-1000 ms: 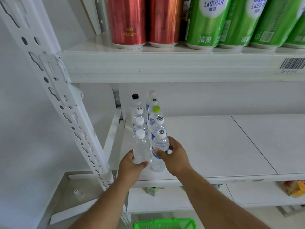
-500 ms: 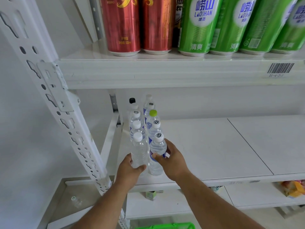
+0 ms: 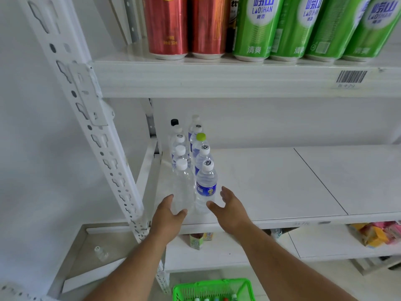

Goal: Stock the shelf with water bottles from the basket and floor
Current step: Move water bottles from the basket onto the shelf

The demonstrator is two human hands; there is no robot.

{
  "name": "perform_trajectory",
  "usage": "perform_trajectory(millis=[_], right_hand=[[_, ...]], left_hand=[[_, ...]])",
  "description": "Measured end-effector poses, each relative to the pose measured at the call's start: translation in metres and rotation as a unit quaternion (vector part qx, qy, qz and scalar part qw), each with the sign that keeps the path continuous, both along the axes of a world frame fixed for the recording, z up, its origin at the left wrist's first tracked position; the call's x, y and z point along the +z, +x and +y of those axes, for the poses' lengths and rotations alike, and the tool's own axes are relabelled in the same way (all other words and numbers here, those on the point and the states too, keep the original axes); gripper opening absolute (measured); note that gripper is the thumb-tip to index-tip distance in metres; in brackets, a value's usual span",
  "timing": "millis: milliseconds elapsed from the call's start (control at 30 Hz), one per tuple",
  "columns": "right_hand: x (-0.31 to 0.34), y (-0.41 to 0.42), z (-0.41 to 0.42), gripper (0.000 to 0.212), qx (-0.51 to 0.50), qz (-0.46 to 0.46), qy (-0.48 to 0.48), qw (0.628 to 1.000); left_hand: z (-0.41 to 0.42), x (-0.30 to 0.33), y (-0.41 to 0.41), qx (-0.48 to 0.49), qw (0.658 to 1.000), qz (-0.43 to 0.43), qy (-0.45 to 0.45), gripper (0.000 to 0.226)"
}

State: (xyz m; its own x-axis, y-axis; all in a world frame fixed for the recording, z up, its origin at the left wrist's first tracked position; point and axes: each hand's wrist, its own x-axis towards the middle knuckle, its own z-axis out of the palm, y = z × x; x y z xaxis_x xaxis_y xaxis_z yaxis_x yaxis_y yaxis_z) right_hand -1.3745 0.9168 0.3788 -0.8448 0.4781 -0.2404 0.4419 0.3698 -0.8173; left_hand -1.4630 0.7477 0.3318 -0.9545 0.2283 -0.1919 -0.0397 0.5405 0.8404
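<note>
Two rows of water bottles stand at the left end of the middle shelf [image 3: 271,183]. The front left one is a clear unlabelled bottle [image 3: 183,190] with a white cap. Beside it stands a blue-labelled bottle [image 3: 206,185]. My left hand [image 3: 168,216] is spread just below the clear bottle, thumb at its base, fingers relaxed and holding nothing. A small gap separates my right hand [image 3: 231,208], also spread, from the blue-labelled bottle. A green basket [image 3: 213,288] with more bottle caps showing sits on the floor below.
Red cans [image 3: 166,27] and green cans [image 3: 258,29] fill the upper shelf. The white perforated upright [image 3: 91,127] runs diagonally at left. Small cartons [image 3: 196,241] and colourful packets [image 3: 377,234] lie on the lower shelf. A small bottle [image 3: 101,253] lies in the left corner.
Both hands have let go of the two front bottles and drawn back a little towards me. The bottles stay upright on the shelf.
</note>
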Motion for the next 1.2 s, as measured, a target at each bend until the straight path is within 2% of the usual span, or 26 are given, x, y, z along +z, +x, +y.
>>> perform_trajectory(millis=[200,300,400,500,600,833,1033,1200], right_hand=[[0.002,0.05,-0.008,0.073,0.088,-0.084,0.1,0.988],[0.004,0.082,-0.006,0.065,0.174,-0.112,0.208,0.956],[-0.009,0.116,0.002,0.076,0.245,-0.128,0.3,0.913],[-0.029,0.151,0.011,0.082,0.273,-0.125,0.333,0.894],[-0.047,0.189,0.017,0.083,0.308,-0.131,0.342,0.878],[-0.09,0.261,0.023,0.082,0.321,-0.184,0.295,0.881],[-0.112,0.291,0.016,0.077,0.304,-0.216,0.276,0.886],[-0.123,0.306,-0.001,0.076,0.297,-0.268,0.26,0.879]], left_hand=[[-0.017,0.01,0.053,-0.037,0.99,0.078,-0.111,0.071],[-0.02,0.013,0.08,-0.063,0.977,0.114,-0.172,0.069],[-0.016,0.015,0.113,-0.084,0.962,0.118,-0.233,0.069],[-0.01,0.008,0.152,-0.119,0.942,0.098,-0.298,0.073],[-0.005,-0.005,0.192,-0.17,0.912,0.071,-0.366,0.076],[0.001,-0.037,0.273,-0.236,0.874,0.006,-0.424,0.075],[-0.012,-0.056,0.301,-0.254,0.865,-0.018,-0.431,0.071],[-0.033,-0.071,0.306,-0.266,0.872,-0.04,-0.409,0.07]])
